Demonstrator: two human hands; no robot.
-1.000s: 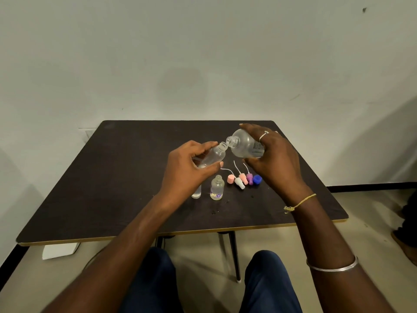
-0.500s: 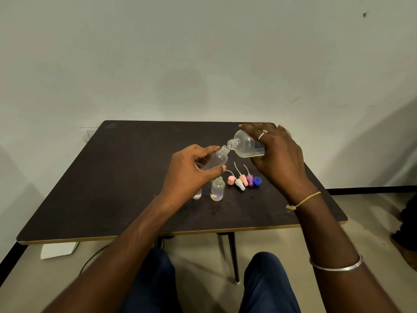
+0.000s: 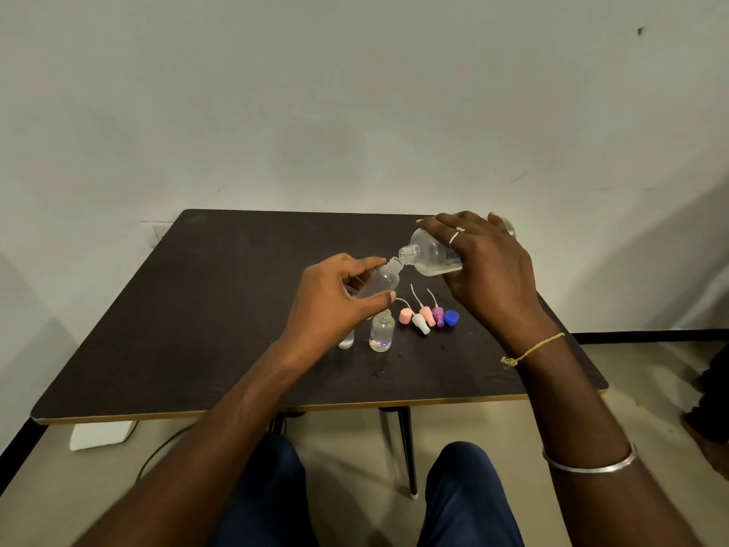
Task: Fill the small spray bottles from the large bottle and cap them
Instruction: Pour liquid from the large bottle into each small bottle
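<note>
Dark-brown tabletop (image 3: 197, 309) carries the work near its middle. Above it the right hand (image 3: 485, 266) wraps round the large bottle (image 3: 430, 256), tipped almost flat, with its mouth right at the neck of the small spray bottle (image 3: 378, 280), which the left hand (image 3: 331, 298) grips slanted between fingers and thumb. Pouring well likely means mouths together, a slow tilt, and stopping short of the brim. Below stands a flower-printed bottle (image 3: 382, 333); spray caps (image 3: 420, 317) and a blue cap (image 3: 451, 317) lie beside it, unfitted
</note>
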